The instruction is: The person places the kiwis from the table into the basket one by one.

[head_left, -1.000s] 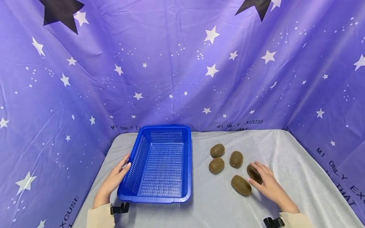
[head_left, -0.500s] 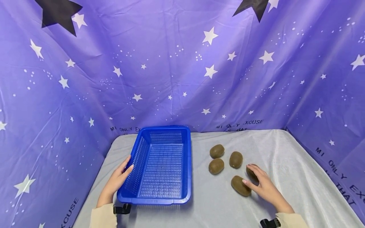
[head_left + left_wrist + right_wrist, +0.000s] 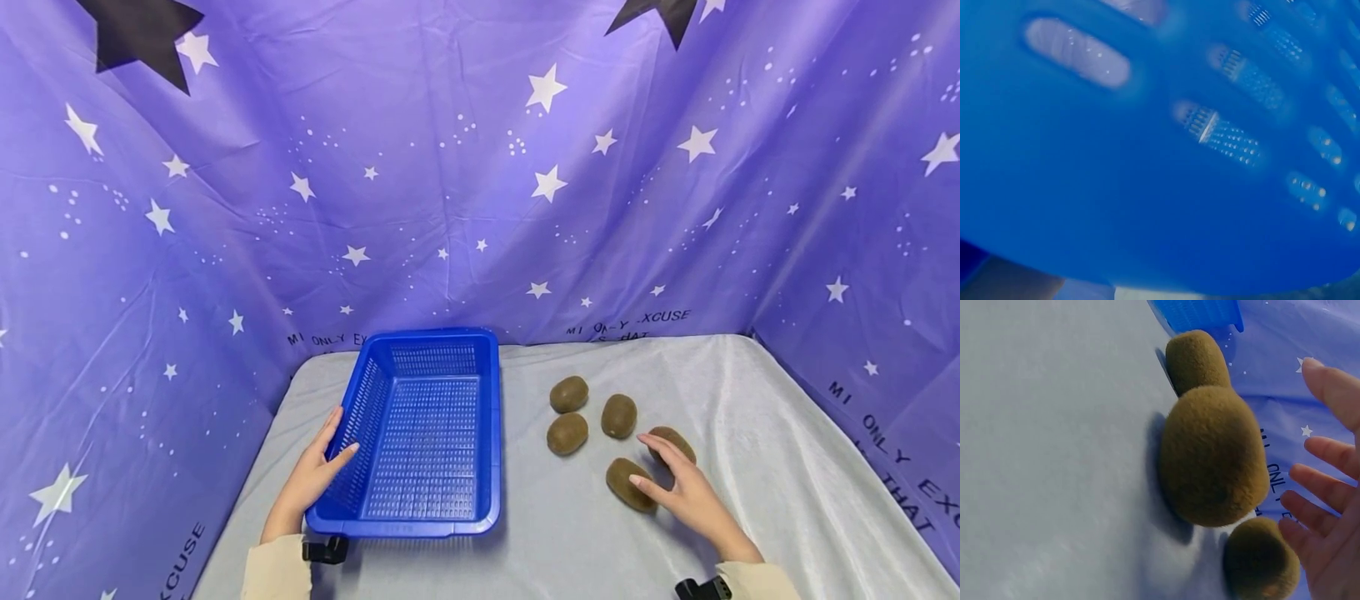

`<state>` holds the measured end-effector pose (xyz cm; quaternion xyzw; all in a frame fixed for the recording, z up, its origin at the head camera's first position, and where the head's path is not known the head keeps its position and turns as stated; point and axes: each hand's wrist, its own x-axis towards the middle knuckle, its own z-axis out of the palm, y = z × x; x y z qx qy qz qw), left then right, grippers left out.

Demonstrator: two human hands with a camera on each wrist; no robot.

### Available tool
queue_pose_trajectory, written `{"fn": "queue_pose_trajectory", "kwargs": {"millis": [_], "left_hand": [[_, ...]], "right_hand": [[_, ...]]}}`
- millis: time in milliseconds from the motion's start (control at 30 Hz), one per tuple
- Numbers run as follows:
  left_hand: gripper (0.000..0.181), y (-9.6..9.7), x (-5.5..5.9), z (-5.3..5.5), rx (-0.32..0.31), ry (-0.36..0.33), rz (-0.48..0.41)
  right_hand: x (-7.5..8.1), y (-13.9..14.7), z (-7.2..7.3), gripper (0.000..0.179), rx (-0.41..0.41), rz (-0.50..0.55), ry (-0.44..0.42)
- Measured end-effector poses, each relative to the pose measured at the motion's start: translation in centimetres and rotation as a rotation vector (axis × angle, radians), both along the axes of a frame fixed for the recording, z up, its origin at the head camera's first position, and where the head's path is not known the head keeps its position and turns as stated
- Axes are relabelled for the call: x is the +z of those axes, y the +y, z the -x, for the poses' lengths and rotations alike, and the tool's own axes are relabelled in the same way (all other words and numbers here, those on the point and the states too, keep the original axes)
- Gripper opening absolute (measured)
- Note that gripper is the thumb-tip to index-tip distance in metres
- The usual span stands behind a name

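Several brown kiwis lie in a loose group on the table's right half in the head view. My right hand [image 3: 693, 496] hovers over the nearest kiwi [image 3: 628, 485], thumb and fingers spread; whether the thumb touches it, I cannot tell. Partly behind those fingers lies another kiwi [image 3: 677, 442]. The right wrist view shows a gap between the fingers and the large kiwi [image 3: 1213, 456]. On the left, a blue plastic basket [image 3: 491, 433] stands with nothing in it. My left hand [image 3: 307, 475] holds its left rim, thumb over the edge and fingers outside. Its slotted wall [image 3: 1116, 187] fills the left wrist view.
Farther off lie three more kiwis, a middle one [image 3: 618, 417], a left one [image 3: 567, 433] and a back one [image 3: 568, 394]. A grey cloth [image 3: 555, 533] covers the table. Purple star-printed curtains [image 3: 465, 208] enclose the back and sides.
My right hand has shifted left from the right-hand kiwi to above the nearest one, uncovering more of the former. The left thumb has slid farther over the basket's rim.
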<state>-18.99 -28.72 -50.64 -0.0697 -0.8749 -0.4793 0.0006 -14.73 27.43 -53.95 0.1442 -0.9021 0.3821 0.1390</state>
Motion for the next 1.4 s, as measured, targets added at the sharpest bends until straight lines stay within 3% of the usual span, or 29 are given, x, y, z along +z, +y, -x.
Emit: {"fn": "queue_pose_trajectory", "kwargs": {"millis": [233,433,633,733,900,1167,1400], "left_hand": [[0.082,0.1,0.1,-0.1,0.012,-0.033,-0.016],[0.071,0.1,0.0,0.0,0.029,-0.029,-0.026],[0.062,0.3,-0.3,0.0,0.004,-0.031,-0.174],[0.061,0.3,-0.4,-0.1,0.013,-0.04,-0.201],[0.06,0.3,-0.3,-0.1,0.036,-0.045,-0.18],[0.059,0.0,0.0,-0.2,0.07,-0.054,-0.152],[0.059,0.0,0.2,-0.3,0.061,-0.067,-0.155]], "right_hand": [[0.1,-0.7,-0.4,0.057,-0.003,0.105,-0.085],[-0.2,-1.4,-0.4,0.054,-0.013,0.225,-0.215],[-1.2,-1.2,-0.8,0.053,-0.034,0.284,-0.245],[-1.6,-1.0,-1.0,0.052,-0.018,0.306,-0.254],[-2.2,-0.7,-1.5,0.053,0.001,0.314,-0.287],[-2.9,-0.7,-1.5,0.057,-0.043,0.344,-0.34],[-3.1,-0.6,-1.6,0.056,-0.056,0.391,-0.375]]}}
